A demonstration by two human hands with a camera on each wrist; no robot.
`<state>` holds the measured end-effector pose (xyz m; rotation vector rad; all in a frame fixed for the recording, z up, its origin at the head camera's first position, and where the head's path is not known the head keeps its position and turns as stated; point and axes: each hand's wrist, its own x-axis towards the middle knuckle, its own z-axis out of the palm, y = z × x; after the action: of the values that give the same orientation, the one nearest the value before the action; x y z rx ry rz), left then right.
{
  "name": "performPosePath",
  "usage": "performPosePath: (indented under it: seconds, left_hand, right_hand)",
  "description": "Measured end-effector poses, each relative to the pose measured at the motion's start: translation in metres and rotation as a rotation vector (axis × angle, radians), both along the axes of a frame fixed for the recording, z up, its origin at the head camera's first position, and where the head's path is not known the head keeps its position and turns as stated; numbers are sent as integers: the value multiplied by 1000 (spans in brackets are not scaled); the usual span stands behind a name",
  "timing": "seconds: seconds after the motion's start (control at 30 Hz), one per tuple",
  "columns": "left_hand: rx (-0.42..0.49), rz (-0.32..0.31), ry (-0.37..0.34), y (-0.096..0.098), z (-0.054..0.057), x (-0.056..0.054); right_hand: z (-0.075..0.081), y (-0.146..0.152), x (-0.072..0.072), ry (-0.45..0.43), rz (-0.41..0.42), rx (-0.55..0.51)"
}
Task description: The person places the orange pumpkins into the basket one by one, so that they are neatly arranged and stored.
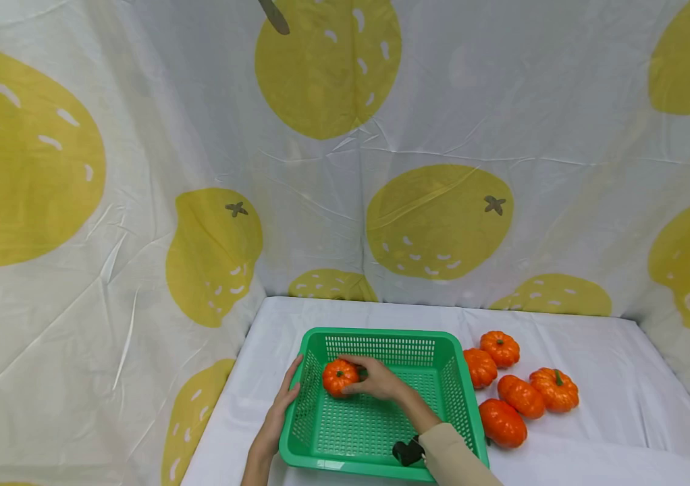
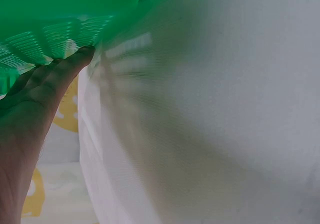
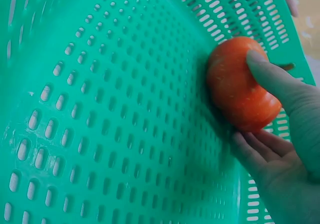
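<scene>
A green plastic basket (image 1: 375, 428) with slotted walls stands on the white-covered table. Inside it, toward the left wall, is a small orange pumpkin (image 1: 336, 379) with a short stem. My right hand (image 1: 379, 379) reaches over the basket and grips this pumpkin between thumb and fingers; in the right wrist view the thumb lies across the pumpkin (image 3: 232, 86) and the fingertips are at its lower side. Along the outside of the basket's left wall, my left hand (image 1: 276, 418) rests with its fingers extended, as the left wrist view also shows.
Several more orange pumpkins (image 1: 521, 396) lie in a cluster on the table (image 1: 600, 439) just right of the basket. A black wrist camera (image 1: 408, 451) is on the right wrist. Cloth with yellow fruit prints (image 1: 442, 223) hangs behind and at both sides.
</scene>
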<state>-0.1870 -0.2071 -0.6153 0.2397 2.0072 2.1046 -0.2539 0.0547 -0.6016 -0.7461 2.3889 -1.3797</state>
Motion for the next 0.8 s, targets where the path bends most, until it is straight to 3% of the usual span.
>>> performPosePath:
  seconds: [0.27, 0.47, 0.8]
  left_hand:
    - [13, -18, -9, 0, -1, -1]
    - [9, -21, -6, 0, -1, -1]
    - [8, -15, 1, 0, -2, -1]
  right_hand:
    - [-1, -10, -1, 44, -21, -15]
    - [-3, -3, -4, -16, 26, -60]
    - [-1, -3, -5, -49, 17, -58]
